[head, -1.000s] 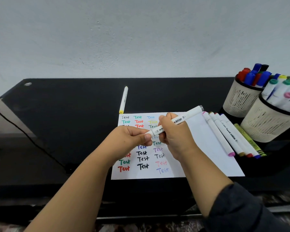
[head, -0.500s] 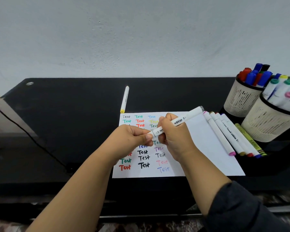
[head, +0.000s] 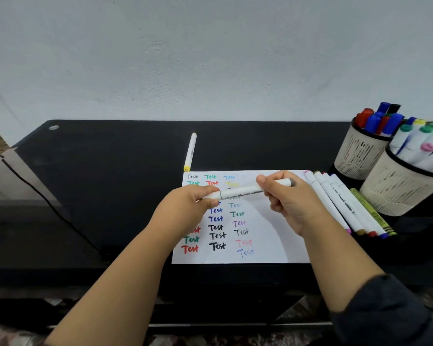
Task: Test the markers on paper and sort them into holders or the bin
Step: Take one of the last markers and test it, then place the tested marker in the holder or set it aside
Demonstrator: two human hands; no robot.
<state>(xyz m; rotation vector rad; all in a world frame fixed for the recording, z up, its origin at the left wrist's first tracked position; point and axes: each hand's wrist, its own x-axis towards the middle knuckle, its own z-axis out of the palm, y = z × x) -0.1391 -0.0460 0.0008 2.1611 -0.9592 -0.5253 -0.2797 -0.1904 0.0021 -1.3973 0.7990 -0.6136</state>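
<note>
Over the middle of the paper (head: 273, 236), a white marker (head: 245, 192) is held nearly level between both hands, grey end cap pointing to 3 o'clock. Left hand (head: 185, 211) grip pinches the marker's left end, thumb and fingers curled round it; right hand (head: 289, 203) grip pinches the barrel near the grey cap. Paper lies flat on the black table (head: 110, 186), covered with rows of "Test" in many colours. At 12 o'clock from the paper's top left corner, a lone white marker with yellow cap (head: 190, 152) lies on the table. At 3 o'clock, a row of white markers (head: 340, 203) lies along the paper's right edge, a green one on the outside. Beyond them at 2 o'clock stand two mesh holders: rear holder (head: 358, 156) with red, blue, black markers, front holder (head: 398, 188) with white-barrelled markers. Grey wall (head: 210, 58) behind.
</note>
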